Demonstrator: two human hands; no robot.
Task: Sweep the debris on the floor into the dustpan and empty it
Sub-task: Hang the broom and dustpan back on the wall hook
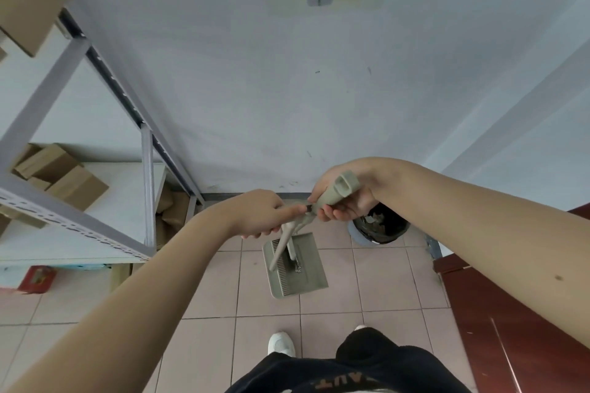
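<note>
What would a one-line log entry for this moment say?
left hand: grips handle lower down | right hand: grips handle top | dustpan: below hands, over tiled floor | bin: beyond right hand

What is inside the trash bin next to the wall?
The trash bin has a black liner with a few pale scraps showing. The right hand and the handle it grips cover part of the opening, so the rest is hidden.

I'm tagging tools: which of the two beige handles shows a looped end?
The upper-right handle: its hollow looped end sticks up toward the wall. The lower handle slants down over the dustpan, its top covered.
</note>
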